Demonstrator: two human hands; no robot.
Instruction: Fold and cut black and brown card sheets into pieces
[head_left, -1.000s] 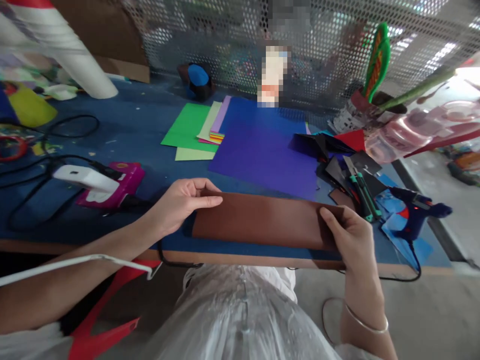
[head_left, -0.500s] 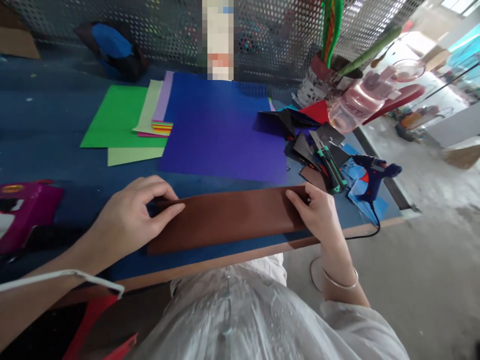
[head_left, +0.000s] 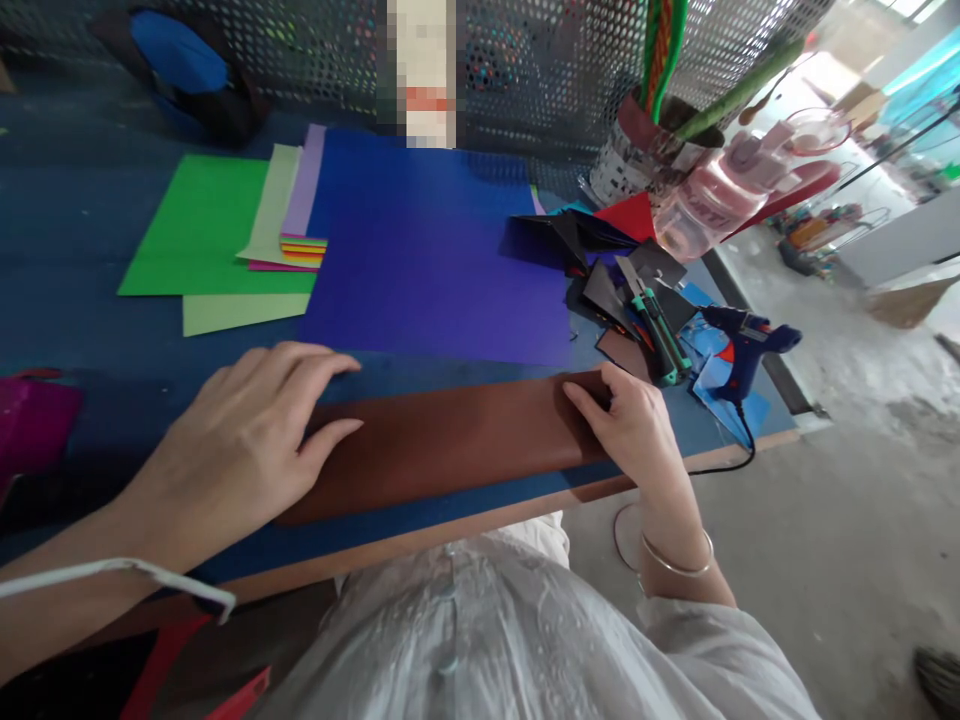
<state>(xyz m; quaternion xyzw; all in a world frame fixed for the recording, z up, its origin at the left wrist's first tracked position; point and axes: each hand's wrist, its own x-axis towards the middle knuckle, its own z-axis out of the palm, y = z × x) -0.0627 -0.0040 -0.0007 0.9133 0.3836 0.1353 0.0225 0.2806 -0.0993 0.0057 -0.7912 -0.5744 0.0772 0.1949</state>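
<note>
A long strip of folded brown paper point(head_left: 457, 435) lies along the front of the blue table. At its right end, my right hand point(head_left: 630, 415) pinches the upper edge between thumb and fingers. My left hand point(head_left: 255, 430) is open over the strip's left end, thumb and forefinger apart, the thumb close to the paper's surface. The palm hides part of that end. Just beyond the strip is a large blue-purple sheet of paper point(head_left: 435, 260).
Green sheets point(head_left: 202, 230) lie at the left. Toward the right are a utility knife point(head_left: 660, 330), black paper scraps point(head_left: 570, 240), a glue gun point(head_left: 750, 350) with its cord, a pink bottle point(head_left: 705, 205) and a pot point(head_left: 637, 150). A magenta object point(head_left: 37, 420) sits far left.
My left thumb and forefinger have parted and let go of the strip's upper edge. My right hand keeps its pinch. The view has shifted slightly.
</note>
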